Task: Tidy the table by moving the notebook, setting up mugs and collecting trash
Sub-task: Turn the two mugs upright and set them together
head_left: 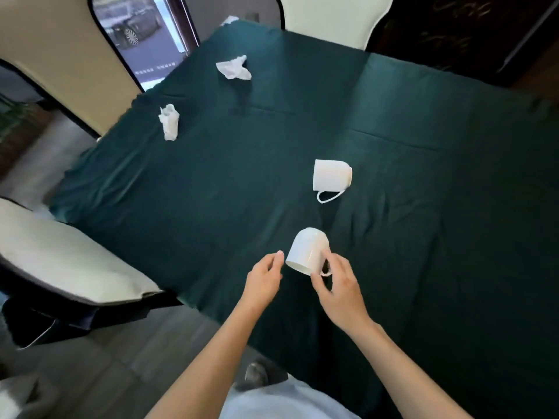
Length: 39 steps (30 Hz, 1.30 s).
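A white mug (305,249) is tilted above the dark green tablecloth (211,192), its mouth turned toward me and down. My right hand (338,282) grips it by the handle side. My left hand (264,275) hovers just left of the mug's rim with fingers apart, holding nothing. A second white mug (331,176) lies on its side farther back, handle toward me. Two crumpled white tissues rest at the far left: one (169,121) near the table's left edge, another (233,68) farther back. No notebook is in view.
A cream-cushioned chair (60,261) stands at the table's left side, and another pale chair back (335,19) at the far end. A small white scrap (229,20) sits at the far table edge. A window (142,34) lies beyond. Grey floor (121,358) borders the near-left corner.
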{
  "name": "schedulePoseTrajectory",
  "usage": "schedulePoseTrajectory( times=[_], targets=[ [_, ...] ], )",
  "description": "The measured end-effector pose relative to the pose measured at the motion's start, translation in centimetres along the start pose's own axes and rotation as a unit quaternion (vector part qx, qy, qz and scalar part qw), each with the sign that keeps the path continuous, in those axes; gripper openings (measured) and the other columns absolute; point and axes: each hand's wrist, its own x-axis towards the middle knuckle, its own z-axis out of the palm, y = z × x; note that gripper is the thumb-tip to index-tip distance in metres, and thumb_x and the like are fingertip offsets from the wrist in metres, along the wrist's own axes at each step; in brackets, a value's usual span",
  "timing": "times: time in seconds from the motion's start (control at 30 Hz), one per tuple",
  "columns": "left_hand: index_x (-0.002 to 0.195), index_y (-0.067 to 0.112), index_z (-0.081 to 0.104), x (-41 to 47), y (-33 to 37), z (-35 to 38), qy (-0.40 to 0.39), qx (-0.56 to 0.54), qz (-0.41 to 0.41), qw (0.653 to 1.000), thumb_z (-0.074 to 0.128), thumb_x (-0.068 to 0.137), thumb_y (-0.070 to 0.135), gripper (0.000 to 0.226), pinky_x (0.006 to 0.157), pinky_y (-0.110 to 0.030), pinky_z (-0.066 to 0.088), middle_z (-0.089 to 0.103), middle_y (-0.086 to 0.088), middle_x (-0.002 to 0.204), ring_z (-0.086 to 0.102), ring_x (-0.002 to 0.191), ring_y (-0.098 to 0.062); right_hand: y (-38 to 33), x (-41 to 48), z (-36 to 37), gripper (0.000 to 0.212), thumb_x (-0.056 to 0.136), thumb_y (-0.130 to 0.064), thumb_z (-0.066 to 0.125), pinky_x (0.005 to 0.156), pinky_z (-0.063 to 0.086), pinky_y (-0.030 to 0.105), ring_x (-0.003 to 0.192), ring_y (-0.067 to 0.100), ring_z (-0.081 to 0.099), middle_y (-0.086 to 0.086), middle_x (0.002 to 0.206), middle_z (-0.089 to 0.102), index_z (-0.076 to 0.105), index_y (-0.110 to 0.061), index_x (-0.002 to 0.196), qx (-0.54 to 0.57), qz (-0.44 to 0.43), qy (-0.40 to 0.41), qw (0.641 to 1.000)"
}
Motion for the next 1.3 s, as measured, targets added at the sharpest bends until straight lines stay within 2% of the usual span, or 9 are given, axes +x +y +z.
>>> schedulePoseTrajectory(
  times=[0.13, 0.43, 0.53, 0.63, 0.77, 0.9, 1.03, 1.13, 1.3],
  targets=[
    [0.127, 0.032, 0.069, 0.9, -0.1, 0.7, -0.014, -0.023, -0.023, 0.999, 0.046, 0.105, 0.056, 0.04, 0.081, -0.031, 0.06, 0.071, 0.016, 0.121, 0.072, 0.102, -0.007, 0.0, 0.3, 1.2, 0.052, 0.102, -0.027, 0.063, 0.095, 0.051, 0.025, 0.111, 0.013, 0.059, -0.008, 0.138, 0.041, 0.046, -0.017, 0.15, 0.025, 0.008, 0.004, 1.0],
    [0.12, 0.032, 0.074, 1.3, 0.6, 0.4, -0.014, -0.113, -0.027, 0.993, 0.052, 0.107, 0.048, 0.031, 0.085, -0.032, 0.06, 0.076, 0.011, 0.122, 0.072, 0.111, -0.014, -1.1, 1.0, 2.2, 0.057, 0.107, -0.041, 0.05, 0.1, 0.051, 0.034, 0.124, 0.019, 0.063, 0.003, 0.147, 0.059, 0.029, -0.033, 0.159, 0.072, 0.085, -0.002, 0.994],
    [0.116, 0.032, 0.077, 1.3, 1.2, -0.1, -0.019, -0.133, -0.007, 0.991, 0.054, 0.106, 0.044, 0.028, 0.086, -0.032, 0.06, 0.081, 0.013, 0.113, 0.076, 0.106, -0.01, -2.2, 1.2, 2.4, 0.052, 0.107, -0.038, 0.05, 0.095, 0.051, 0.031, 0.118, 0.019, 0.068, -0.002, 0.135, 0.068, 0.037, -0.033, 0.157, 0.095, 0.123, 0.042, 0.987],
    [0.117, 0.031, 0.077, 1.3, 1.7, -0.8, -0.035, -0.135, 0.027, 0.99, 0.054, 0.108, 0.042, 0.027, 0.083, -0.03, 0.059, 0.082, 0.012, 0.11, 0.078, 0.101, -0.008, -3.1, 1.2, 2.6, 0.045, 0.107, -0.039, 0.046, 0.088, 0.047, 0.028, 0.111, 0.018, 0.068, -0.018, 0.108, 0.072, 0.047, -0.038, 0.152, 0.117, 0.175, 0.079, 0.974],
    [0.117, 0.027, 0.077, 1.4, 2.2, -2.3, -0.056, -0.135, 0.055, 0.988, 0.054, 0.108, 0.031, 0.025, 0.081, -0.03, 0.058, 0.082, 0.006, 0.112, 0.078, 0.105, -0.014, -4.8, 0.5, 3.5, 0.038, 0.106, -0.033, 0.043, 0.08, 0.062, 0.035, 0.093, 0.007, 0.07, -0.021, 0.102, 0.076, 0.055, -0.052, 0.136, 0.185, 0.209, 0.102, 0.955],
    [0.113, 0.026, 0.08, 1.6, 1.9, -3.7, -0.079, -0.121, 0.082, 0.986, 0.062, 0.103, 0.021, 0.021, 0.087, -0.035, 0.062, 0.082, 0.005, 0.11, 0.075, 0.108, -0.019, -6.2, -0.4, 5.4, 0.038, 0.105, -0.03, 0.044, 0.06, 0.059, 0.021, 0.078, 0.009, 0.074, -0.009, 0.103, 0.076, 0.062, -0.034, 0.139, 0.233, 0.268, 0.139, 0.925],
    [0.108, 0.021, 0.081, 2.2, 1.3, -5.2, -0.105, -0.121, 0.089, 0.983, 0.071, 0.098, 0.013, 0.017, 0.084, -0.034, 0.064, 0.084, -0.001, 0.103, 0.079, 0.098, -0.024, -7.3, -1.0, 7.5, 0.034, 0.105, -0.029, 0.045, 0.064, 0.065, 0.035, 0.07, 0.01, 0.077, 0.001, 0.102, 0.078, 0.064, -0.024, 0.132, 0.256, 0.314, 0.145, 0.903],
    [0.111, 0.014, 0.081, 2.8, 0.8, -6.2, -0.112, -0.132, 0.079, 0.982, 0.071, 0.097, 0.005, 0.019, 0.09, -0.043, 0.064, 0.084, -0.006, 0.105, 0.079, 0.102, -0.03, -7.9, -1.3, 8.5, 0.031, 0.104, -0.029, 0.046, 0.068, 0.067, 0.044, 0.065, 0.013, 0.078, 0.003, 0.096, 0.08, 0.062, -0.023, 0.131, 0.26, 0.328, 0.151, 0.896],
    [0.11, 0.01, 0.081, 3.2, 0.8, -6.8, -0.119, -0.146, 0.071, 0.979, 0.072, 0.096, 0.003, 0.018, 0.086, -0.037, 0.065, 0.084, -0.005, 0.103, 0.08, 0.098, -0.024, -8.6, -1.1, 8.9, 0.033, 0.104, -0.025, 0.046, 0.064, 0.067, 0.041, 0.066, 0.013, 0.079, 0.006, 0.101, 0.079, 0.063, -0.018, 0.131, 0.268, 0.348, 0.152, 0.886]
  ],
)
